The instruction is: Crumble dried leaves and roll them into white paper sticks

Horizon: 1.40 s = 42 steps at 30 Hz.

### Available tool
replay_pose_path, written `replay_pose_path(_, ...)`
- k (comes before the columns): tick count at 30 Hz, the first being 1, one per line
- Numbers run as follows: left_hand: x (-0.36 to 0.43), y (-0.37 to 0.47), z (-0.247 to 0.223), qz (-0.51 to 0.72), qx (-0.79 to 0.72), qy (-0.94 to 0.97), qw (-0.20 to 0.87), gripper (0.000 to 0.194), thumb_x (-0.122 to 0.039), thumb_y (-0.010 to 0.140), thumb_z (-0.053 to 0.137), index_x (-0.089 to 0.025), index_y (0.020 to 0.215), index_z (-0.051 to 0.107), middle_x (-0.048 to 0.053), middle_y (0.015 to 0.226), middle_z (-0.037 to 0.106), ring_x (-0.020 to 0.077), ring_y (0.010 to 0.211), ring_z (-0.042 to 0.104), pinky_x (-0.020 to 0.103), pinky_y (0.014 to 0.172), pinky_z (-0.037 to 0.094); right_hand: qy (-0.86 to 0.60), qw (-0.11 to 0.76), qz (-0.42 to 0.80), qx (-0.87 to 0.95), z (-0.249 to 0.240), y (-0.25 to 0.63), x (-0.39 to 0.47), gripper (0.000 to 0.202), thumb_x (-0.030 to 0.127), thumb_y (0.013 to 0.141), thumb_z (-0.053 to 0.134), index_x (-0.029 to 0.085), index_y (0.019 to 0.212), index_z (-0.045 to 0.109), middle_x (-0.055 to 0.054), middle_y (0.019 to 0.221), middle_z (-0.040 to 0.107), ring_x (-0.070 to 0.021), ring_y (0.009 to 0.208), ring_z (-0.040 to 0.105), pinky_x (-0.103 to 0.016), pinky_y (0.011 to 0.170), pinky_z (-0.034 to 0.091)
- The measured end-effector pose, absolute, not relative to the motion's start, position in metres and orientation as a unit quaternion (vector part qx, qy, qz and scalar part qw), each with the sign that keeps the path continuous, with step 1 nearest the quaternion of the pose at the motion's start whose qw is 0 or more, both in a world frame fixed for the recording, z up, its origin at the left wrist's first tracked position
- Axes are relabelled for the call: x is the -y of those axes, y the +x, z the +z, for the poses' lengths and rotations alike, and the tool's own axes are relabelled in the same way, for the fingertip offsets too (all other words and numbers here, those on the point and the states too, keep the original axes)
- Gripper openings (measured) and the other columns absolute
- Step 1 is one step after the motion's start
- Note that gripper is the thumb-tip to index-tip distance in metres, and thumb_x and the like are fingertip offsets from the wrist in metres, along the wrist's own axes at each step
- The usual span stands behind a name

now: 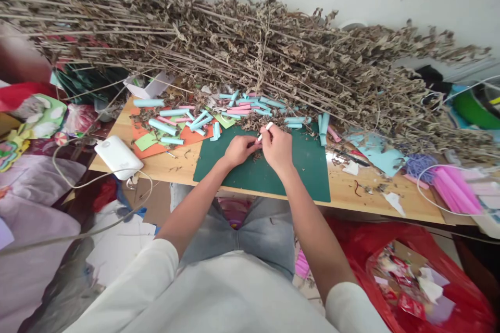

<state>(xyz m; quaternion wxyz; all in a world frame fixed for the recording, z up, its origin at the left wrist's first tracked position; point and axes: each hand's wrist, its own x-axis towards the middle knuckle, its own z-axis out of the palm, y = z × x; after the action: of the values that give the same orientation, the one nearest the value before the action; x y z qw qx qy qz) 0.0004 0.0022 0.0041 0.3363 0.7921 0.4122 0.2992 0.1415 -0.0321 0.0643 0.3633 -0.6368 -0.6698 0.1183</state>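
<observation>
My left hand (pixel 239 151) and my right hand (pixel 276 149) meet above the green cutting mat (pixel 304 171). My right hand's fingers are closed round a small white stick (pixel 269 126) whose tip sticks up. The fingertips of my left hand pinch at its lower end, where a bit of pink shows; what exactly they hold is too small to tell. Just beyond my hands, rolled blue paper tubes (pixel 163 126) and pink paper tubes (pixel 239 111) lie scattered among dry leaf crumbs and orange paper (pixel 150 150).
A large heap of dried stalks (pixel 219 36) covers the back of the wooden table (pixel 363 192). A white power bank (pixel 119 157) with a cable lies left. Purple yarn (pixel 420 166) and pink paper (pixel 455 190) are right. A red bag (pixel 351 244) of scraps stands below.
</observation>
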Motion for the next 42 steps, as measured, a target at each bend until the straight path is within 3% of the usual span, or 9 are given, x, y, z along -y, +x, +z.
replay_pose_path(25, -0.0008, 0.0012, 0.0047, 0.303, -0.412, 0.791, 0.336, 0.032, -0.035, 0.090, 0.052, -0.012, 0.071, 0.063, -0.002, 0.062, 0.052, 0.0091, 0.059, 0.039, 0.022, 0.058, 0.030, -0.629, 0.377, 0.134, 0.666, 0.0619, 0.1404, 0.0324, 0.035, 0.044, 0.098, 0.036, 0.021, 0.089, 0.062, -0.005, 0.070, 0.067, -0.0188, 0.065, 0.062, -0.026, 0.065, 0.041)
replay_pose_path(42, -0.0017, 0.0011, 0.0051, 0.299, -0.415, 0.790, 0.339, 0.029, -0.032, 0.088, 0.052, -0.011, 0.074, 0.065, -0.001, 0.063, 0.055, 0.0098, 0.060, 0.041, 0.021, 0.060, 0.032, -0.612, 0.373, 0.123, 0.686, 0.0670, 0.1373, 0.0358, 0.032, 0.039, 0.098, 0.037, 0.021, 0.084, 0.060, -0.005, 0.072, 0.066, -0.0181, 0.067, 0.060, -0.027, 0.067, 0.040)
